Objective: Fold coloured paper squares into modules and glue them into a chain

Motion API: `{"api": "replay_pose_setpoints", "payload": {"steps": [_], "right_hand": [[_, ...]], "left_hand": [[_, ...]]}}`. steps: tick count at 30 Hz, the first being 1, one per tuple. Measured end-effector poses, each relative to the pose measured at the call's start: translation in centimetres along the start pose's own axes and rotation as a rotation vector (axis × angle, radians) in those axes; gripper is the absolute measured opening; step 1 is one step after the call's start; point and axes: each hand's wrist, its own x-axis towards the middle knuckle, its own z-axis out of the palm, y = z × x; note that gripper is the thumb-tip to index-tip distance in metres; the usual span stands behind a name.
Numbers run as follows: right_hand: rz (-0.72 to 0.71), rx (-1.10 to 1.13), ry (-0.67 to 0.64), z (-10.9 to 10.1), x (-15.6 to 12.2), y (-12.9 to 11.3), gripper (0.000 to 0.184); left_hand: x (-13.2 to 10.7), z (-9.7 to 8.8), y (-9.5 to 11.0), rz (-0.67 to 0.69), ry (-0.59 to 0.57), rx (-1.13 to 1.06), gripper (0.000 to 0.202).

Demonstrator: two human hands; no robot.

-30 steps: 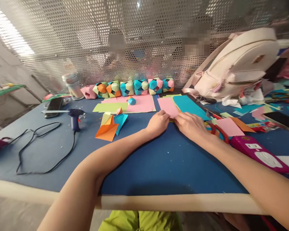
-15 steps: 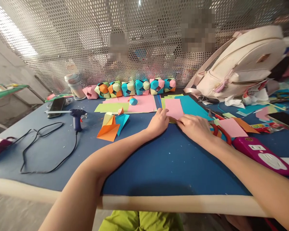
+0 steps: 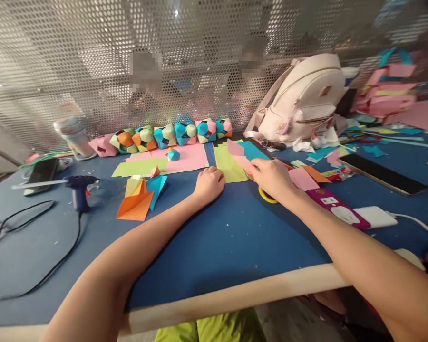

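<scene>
My right hand (image 3: 273, 176) pinches a pink sheet of paper (image 3: 238, 153), raised and bent over a yellow-green sheet (image 3: 230, 166). Below that hand shows a yellow ring-shaped handle (image 3: 267, 195), the rest of it hidden. My left hand (image 3: 210, 184) rests on the table with fingers curled, at the near left edge of the yellow-green sheet. Its fingertips are turned under, so anything inside is hidden. To its left lie folded orange, blue and cream papers (image 3: 135, 204). A blue sheet (image 3: 255, 149) is behind the right hand.
A row of folded paper balls (image 3: 159, 137) lines the perforated metal screen. A glue gun (image 3: 79, 190) with its cord stands at left, beside a phone (image 3: 41, 173). At right are a white backpack (image 3: 303, 102), a purple power bank (image 3: 337, 209), a black phone (image 3: 383, 173) and paper scraps.
The pink sheet has been lifted and drawn right by my right hand. My left hand has let go of its edge and curls on the table. The view has turned to the right.
</scene>
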Motion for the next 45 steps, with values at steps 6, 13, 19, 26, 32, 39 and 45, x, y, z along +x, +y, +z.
{"api": "replay_pose_setpoints", "payload": {"steps": [6, 13, 19, 26, 32, 39, 45], "right_hand": [[-0.096, -0.073, -0.124, 0.5, -0.6, -0.6, 0.03], [-0.121, -0.089, -0.155, 1.0, -0.8, -1.0, 0.031], [-0.125, -0.1, -0.104, 1.4, -1.1, -0.8, 0.035], [-0.393, -0.093, 0.257, 1.0, -1.8, -2.0, 0.034], [-0.698, -0.029, 0.48, 0.2, -3.0, -3.7, 0.034], [-0.691, 0.011, 0.353, 1.1, -2.9, -3.3, 0.032], [-0.628, 0.028, 0.145, 0.8, -2.9, -3.5, 0.031]], "left_hand": [[0.1, -0.1, 0.0, 0.031, 0.01, 0.031, 0.021], [0.0, 0.0, 0.1, 0.024, 0.007, 0.012, 0.021], [0.1, 0.2, 0.0, -0.008, 0.003, -0.054, 0.021], [0.3, -0.4, 0.2, -0.083, 0.089, -0.215, 0.037], [0.8, -1.5, 1.2, -0.155, 0.094, -0.377, 0.034], [-5.0, -9.4, -2.1, -0.011, 0.087, 0.01, 0.031], [-12.5, -12.2, -8.1, -0.414, -0.053, 0.447, 0.062]]}}
